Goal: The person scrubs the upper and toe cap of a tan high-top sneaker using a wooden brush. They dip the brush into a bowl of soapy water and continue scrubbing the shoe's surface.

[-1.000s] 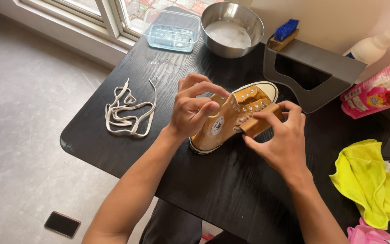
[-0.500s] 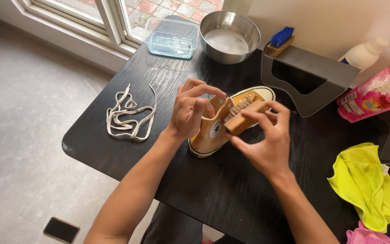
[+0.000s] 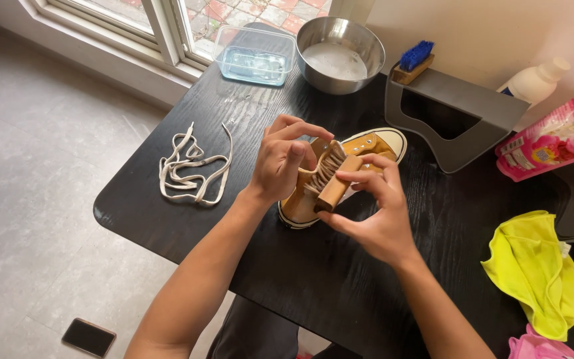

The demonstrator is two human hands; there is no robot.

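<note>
A tan high-top sneaker (image 3: 367, 143) with a white rubber sole lies on the black table (image 3: 340, 279), toe pointing away from me. My left hand (image 3: 284, 163) grips the ankle end of the shoe and holds it steady. My right hand (image 3: 373, 213) holds a wooden-backed brush (image 3: 335, 179) with pale bristles, its bristles pressed against the inside of the shoe's upper. White laces (image 3: 191, 166) lie in a loose pile on the table to the left, apart from the shoe.
At the table's far edge stand a clear plastic container (image 3: 255, 56) and a steel bowl (image 3: 340, 53) of whitish liquid. A blue-bristled brush (image 3: 413, 61) rests on a grey stand (image 3: 460, 113). A white bottle (image 3: 533, 80), pink pouch (image 3: 553, 139), yellow cloth (image 3: 539, 266) sit right. A phone (image 3: 88, 337) lies on the floor.
My right hand has drawn the brush from the toe end back toward the ankle opening. The left hand keeps its grip on the shoe, which has not moved on the table.
</note>
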